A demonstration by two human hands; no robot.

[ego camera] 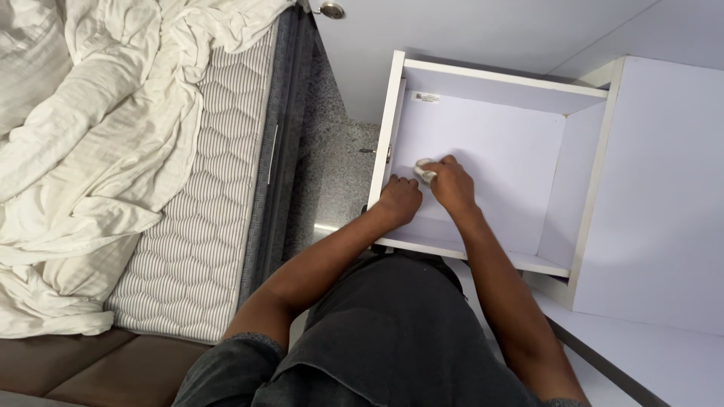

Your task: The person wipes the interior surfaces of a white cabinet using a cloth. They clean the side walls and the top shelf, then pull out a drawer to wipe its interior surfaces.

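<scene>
Head view looks down into one pulled-out white wooden drawer (483, 143), its floor bare but for the hands. The right hand (452, 185) has its grip closed on one small crumpled pale cloth (424, 172), pressed to the drawer floor near the left wall; wiping looks partway done. The left hand (398, 202) rests beside it as a loose fist, holding nothing.

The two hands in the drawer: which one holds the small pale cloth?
The right hand holds the small pale cloth, pressing it on the white drawer floor. The left hand is a closed fist beside it, holding nothing visible.
</scene>
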